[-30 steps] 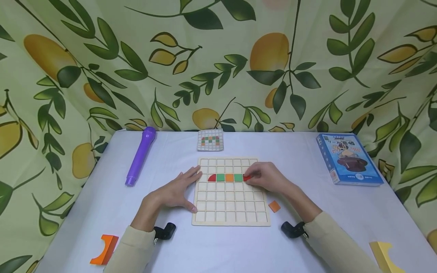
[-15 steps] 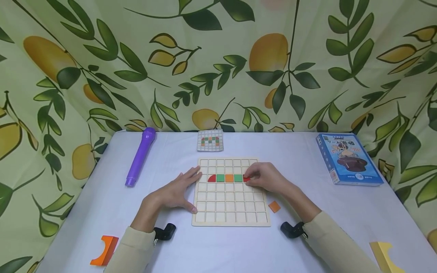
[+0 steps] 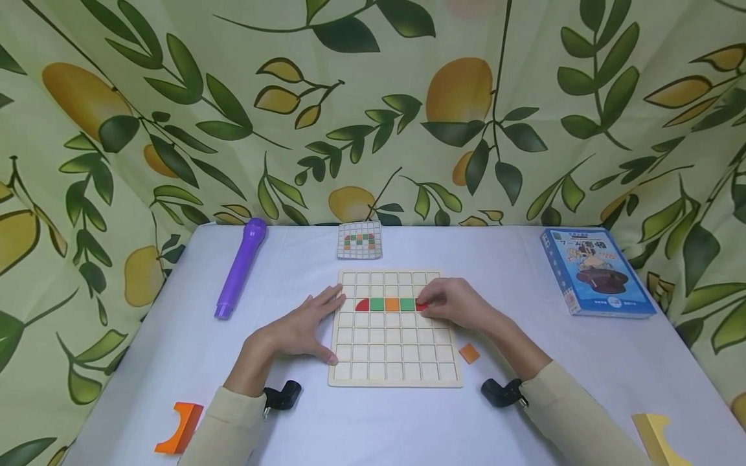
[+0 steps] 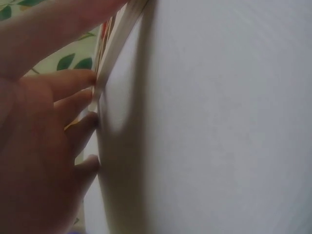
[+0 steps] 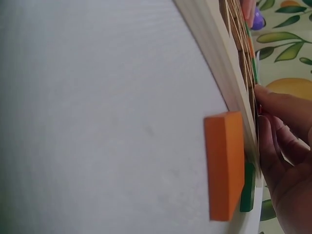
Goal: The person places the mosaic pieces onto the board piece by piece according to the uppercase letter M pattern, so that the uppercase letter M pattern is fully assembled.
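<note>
A wooden grid board (image 3: 384, 353) lies flat on the table. My left hand (image 3: 300, 327) rests along its left edge, fingers spread and thumb near the lower corner; in the left wrist view the fingertips (image 4: 90, 119) are right at the board's side. My right hand (image 3: 460, 303) pinches a red tile (image 3: 421, 305) at the right end of a row of tiles, its thumb and fingers partly covering it. That row holds a red quarter-round tile (image 3: 362, 305), a green tile (image 3: 377, 304), an orange tile (image 3: 392, 304) and another green tile (image 3: 406, 304).
A loose orange tile (image 3: 469, 353) lies right of the board, with a green tile (image 5: 247, 187) behind it in the right wrist view. A pattern card (image 3: 359, 241) stands beyond the board. Around are a purple microphone-shaped stick (image 3: 241, 268), blue box (image 3: 597, 272), orange block (image 3: 182, 428) and yellow block (image 3: 655, 440).
</note>
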Available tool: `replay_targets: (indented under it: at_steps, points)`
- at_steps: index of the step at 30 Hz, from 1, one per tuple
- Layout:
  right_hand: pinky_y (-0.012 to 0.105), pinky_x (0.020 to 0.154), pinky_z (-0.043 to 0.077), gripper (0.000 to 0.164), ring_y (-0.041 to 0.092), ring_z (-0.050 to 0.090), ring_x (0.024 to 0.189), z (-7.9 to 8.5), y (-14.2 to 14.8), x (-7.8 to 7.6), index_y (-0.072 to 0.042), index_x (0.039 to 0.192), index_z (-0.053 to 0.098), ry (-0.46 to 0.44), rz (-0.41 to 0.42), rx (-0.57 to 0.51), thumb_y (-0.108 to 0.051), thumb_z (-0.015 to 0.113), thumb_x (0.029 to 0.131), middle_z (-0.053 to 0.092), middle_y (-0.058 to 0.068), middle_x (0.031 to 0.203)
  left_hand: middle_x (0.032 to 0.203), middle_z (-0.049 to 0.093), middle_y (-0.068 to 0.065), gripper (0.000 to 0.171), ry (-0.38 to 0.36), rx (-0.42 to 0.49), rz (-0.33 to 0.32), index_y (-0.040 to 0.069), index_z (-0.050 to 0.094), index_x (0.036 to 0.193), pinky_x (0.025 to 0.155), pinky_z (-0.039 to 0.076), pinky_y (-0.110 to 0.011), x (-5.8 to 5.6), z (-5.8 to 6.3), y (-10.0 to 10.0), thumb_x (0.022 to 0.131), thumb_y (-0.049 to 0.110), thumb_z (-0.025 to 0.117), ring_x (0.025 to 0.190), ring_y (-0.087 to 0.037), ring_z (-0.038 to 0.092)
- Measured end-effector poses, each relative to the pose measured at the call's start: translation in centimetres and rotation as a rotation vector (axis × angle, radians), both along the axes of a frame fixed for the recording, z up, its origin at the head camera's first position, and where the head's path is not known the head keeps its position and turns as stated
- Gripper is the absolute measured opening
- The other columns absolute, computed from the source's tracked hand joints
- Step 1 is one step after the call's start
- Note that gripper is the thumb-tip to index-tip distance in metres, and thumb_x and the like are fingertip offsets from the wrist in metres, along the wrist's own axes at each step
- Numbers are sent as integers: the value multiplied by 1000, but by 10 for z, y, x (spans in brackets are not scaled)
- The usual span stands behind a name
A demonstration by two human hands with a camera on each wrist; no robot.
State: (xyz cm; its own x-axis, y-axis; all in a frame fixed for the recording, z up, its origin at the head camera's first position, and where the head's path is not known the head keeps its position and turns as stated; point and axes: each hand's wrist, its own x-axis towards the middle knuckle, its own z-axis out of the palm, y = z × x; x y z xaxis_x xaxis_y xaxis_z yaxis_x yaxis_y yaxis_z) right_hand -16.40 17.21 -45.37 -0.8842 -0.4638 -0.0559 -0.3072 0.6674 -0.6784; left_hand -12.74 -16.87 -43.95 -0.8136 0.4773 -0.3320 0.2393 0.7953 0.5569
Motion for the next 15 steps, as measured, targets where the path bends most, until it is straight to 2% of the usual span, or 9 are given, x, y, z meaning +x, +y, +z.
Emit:
replay_targets:
  at_steps: [7,15]
  points:
    - [37,98,59,24,16,67,106,1,4,0,-19,107,79,-3,24,-19,-11,82,84,76,-3,110,175,8,-1,121,-1,10,0,11,27,162,134,7,-55,0,2,2,65,35,96,164,-28,5]
    - [30,92,59,32,16,66,109,8,19,1,-19,116,76,-48,-2,-109,-19,83,85,74,-4,116,176,7,-1,121,-7,16,4,10,26,162,134,6,-53,1,1,3,66,33,96,164,-28,4]
